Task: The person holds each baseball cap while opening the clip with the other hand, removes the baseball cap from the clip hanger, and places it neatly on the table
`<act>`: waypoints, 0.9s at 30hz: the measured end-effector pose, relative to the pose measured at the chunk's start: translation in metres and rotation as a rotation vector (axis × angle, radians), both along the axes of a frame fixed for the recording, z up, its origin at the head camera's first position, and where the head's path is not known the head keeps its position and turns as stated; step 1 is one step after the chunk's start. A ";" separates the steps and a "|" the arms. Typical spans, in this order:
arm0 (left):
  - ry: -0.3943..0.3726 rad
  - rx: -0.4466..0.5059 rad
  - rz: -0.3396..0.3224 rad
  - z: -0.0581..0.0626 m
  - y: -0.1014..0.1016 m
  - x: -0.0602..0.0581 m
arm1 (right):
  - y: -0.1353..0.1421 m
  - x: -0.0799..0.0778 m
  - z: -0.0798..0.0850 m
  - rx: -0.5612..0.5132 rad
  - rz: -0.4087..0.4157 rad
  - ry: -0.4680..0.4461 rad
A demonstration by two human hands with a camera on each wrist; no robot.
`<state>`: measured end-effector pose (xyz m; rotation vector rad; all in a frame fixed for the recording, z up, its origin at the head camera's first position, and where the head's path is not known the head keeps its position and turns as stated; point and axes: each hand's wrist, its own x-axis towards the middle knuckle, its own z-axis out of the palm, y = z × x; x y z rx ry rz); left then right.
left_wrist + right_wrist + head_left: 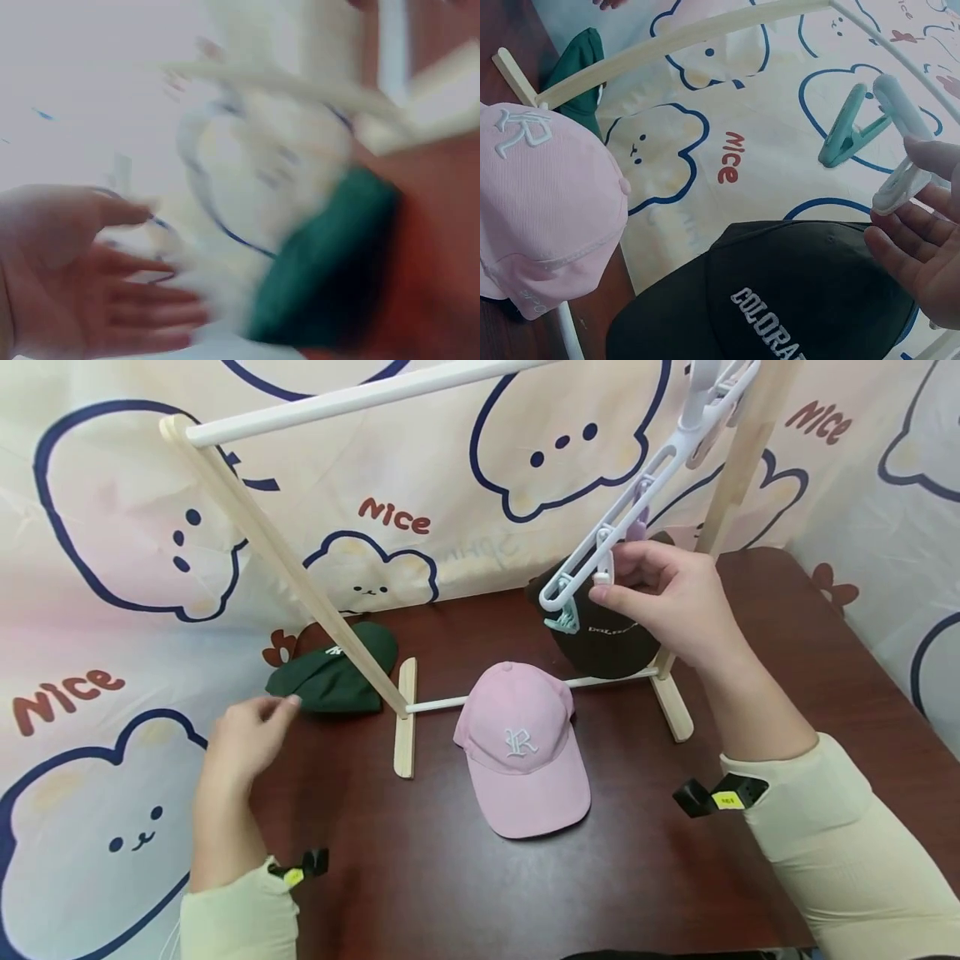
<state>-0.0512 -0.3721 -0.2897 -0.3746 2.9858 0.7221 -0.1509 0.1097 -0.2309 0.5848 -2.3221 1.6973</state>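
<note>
My right hand (660, 597) pinches a white clip (604, 560) on the white clip hanger (660, 464), which slants down toward the left. In the right wrist view, fingers and thumb hold that white clip (904, 187), with a mint-green clip (847, 131) beside it. Below is a black cap (795, 277) with white lettering. My left hand (243, 743) holds nothing, its fingers loose; the head view shows its fingertips beside a dark green cap (337, 672). Blur softens the left wrist view, where a gap separates hand and green cap (330, 262). Between both hands, a pink cap (517, 743) lies brim forward.
A rack with wooden legs (285, 568) and a white top rail (360, 397) stands on the dark brown table (465, 893). Its low white crossbar (442, 702) runs behind the pink cap. A bear-printed cloth (420, 468) forms the backdrop.
</note>
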 end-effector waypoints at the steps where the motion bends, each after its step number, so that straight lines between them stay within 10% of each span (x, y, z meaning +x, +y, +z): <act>1: 0.004 0.021 -0.111 0.006 0.011 0.008 | 0.000 0.001 0.001 0.012 0.018 0.009; 5: 0.023 0.241 -0.501 0.022 0.064 0.023 | 0.001 0.004 0.002 0.072 0.038 0.070; 8: 0.165 0.418 -0.610 0.029 0.113 0.010 | 0.003 0.004 0.003 0.073 -0.035 0.159; 12: 0.418 0.533 -0.572 0.032 0.183 -0.025 | 0.003 0.002 0.002 -0.033 -0.150 0.266; 19: 0.618 0.666 -0.422 0.028 0.262 -0.079 | -0.014 -0.004 0.005 -0.153 -0.304 0.299; 27: 0.781 0.740 -0.323 0.025 0.271 -0.081 | -0.024 -0.007 0.023 -0.155 -0.207 0.125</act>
